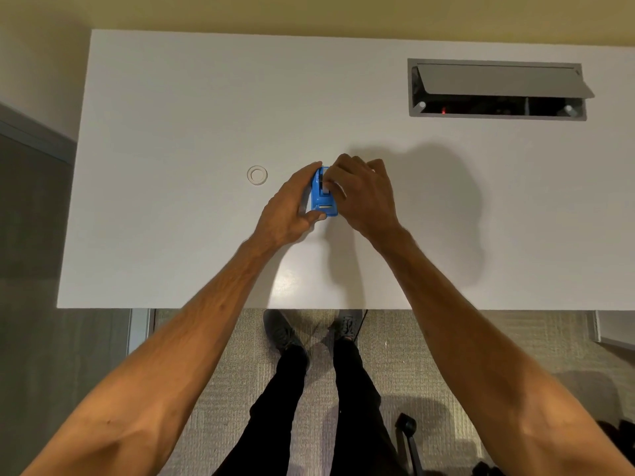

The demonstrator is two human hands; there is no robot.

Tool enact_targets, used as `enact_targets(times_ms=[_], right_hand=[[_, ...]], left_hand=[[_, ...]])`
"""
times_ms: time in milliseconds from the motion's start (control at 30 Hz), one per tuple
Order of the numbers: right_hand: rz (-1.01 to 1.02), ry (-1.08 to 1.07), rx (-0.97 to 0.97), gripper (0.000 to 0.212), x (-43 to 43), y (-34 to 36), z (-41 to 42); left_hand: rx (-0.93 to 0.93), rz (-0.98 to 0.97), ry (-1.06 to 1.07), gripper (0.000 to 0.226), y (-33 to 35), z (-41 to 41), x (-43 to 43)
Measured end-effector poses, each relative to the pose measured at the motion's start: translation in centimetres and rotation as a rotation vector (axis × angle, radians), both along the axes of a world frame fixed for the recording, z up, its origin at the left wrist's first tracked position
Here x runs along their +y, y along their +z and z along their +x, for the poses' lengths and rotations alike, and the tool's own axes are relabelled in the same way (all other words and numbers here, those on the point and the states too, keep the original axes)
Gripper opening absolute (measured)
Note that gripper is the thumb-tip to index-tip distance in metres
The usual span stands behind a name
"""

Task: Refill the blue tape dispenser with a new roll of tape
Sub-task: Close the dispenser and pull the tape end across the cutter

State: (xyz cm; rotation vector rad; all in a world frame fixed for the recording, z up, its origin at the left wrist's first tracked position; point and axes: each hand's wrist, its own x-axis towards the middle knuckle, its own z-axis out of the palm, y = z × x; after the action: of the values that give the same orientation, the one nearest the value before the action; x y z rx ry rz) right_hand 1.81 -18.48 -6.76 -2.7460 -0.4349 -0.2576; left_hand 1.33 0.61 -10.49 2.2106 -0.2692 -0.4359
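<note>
White table (pixel 171 235), seen from above. Blue dispenser (pixel 321 201) near its centre, standing on the top. Left hand (pixel 292 209) wraps the dispenser's left side, thumb at its near end. Right hand (pixel 360 194) covers the top right, fingertips (pixel 328 183) pinched at something pale on the dispenser's upper part; what it is cannot be told. Clear tape roll (pixel 257 174) lies flat, left of the dispenser, apart from both hands. Open cable hatch (pixel 498 89) at far right.

Far half of the blue tape dispenser (pixel 322 201) (roll seat included) behind right-hand fingers (pixel 335 175).
</note>
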Motion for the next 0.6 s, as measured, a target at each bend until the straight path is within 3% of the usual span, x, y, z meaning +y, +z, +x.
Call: enact_targets(times_ms=[600], right_hand=[[0.010, -0.186, -0.194, 0.007, 1.4, -2.3, -6.7]], left_hand=[[0.027, 0.015, 0.018, 0.093, 0.1, 0.0, 0.0]])
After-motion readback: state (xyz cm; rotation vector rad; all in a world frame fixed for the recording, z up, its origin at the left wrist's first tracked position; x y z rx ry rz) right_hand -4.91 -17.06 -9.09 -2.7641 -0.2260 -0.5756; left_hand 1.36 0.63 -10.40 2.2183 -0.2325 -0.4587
